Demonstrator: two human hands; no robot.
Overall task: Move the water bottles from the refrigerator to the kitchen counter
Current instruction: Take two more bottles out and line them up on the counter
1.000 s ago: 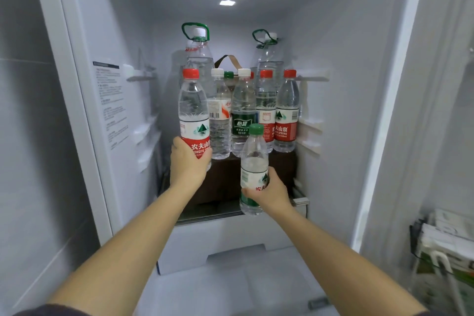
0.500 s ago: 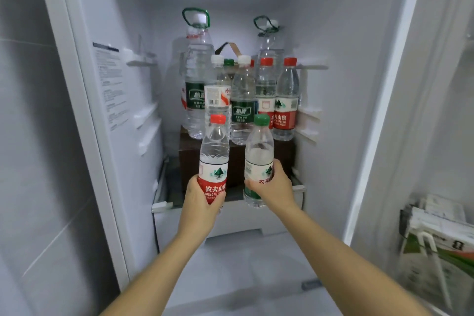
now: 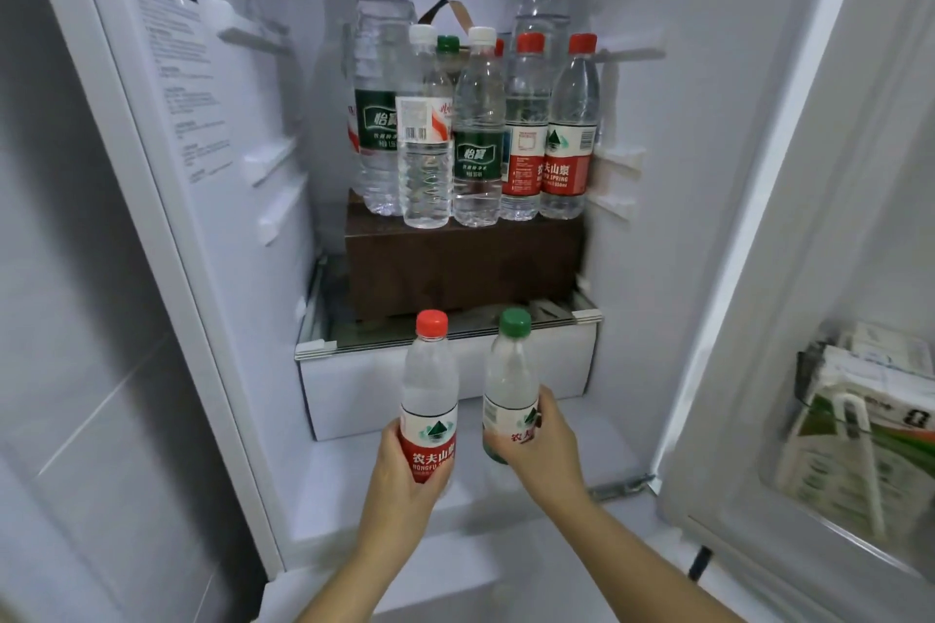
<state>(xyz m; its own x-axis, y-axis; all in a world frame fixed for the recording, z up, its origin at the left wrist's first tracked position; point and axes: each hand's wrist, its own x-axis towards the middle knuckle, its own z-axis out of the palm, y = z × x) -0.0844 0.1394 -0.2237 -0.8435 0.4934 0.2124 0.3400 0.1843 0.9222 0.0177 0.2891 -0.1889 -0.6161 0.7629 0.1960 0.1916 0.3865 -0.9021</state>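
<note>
2 bottles are held out in front of the open fridge (image 3: 243, 238), 1 per hand. both are upright, side by side w/ a small gap btwn them, in front of the white drawer (image 3: 354, 400) and below the glass shelf (image 3: 324, 345).

the left hand (image 3: 405, 476) is wrapped round the lower part of the red-cap bottle (image 3: 430, 390), fingers curled over its red label. cap on, clear inside.

the right hand (image 3: 544, 445) grips the green-cap bottle (image 3: 508, 374) at the label, thumb in front, fingers curled round the back. cap on too.

inside, 1 brown box (image 3: 465, 268) sits on the glass shelf, and the other bottles stand on top of it:
- back: 2 big ones w/ green carry loops. the big left bottle (image 3: 379, 81) has a green label. the big right bottle (image 3: 536, 10) is mostly hidden.
- front row, 4 small, l to r: white-cap red-label bottle (image 3: 424, 157), white-cap green-label bottle (image 3: 478, 142), inner red-label bottle (image 3: 526, 137), outer red-label bottle (image 3: 569, 132). the last 2 have red caps.
- behind the front row, 2 more caps peek out: 1 green cap (image 3: 448, 44) and 1 red cap (image 3: 500, 47), bodies hidden.

that makes 8 seen in the fridge + 2 in hand = 10.

1 brown strap (image 3: 450, 13) loops up btwn the big bottles; can't tell what it's fixed to.

the fridge door (image 3: 759, 268) stands open at right. its bin holds white/green cartons (image 3: 860, 425), count unclear. 1 printed sticker (image 3: 172, 61) is on the inner left wall.
</note>
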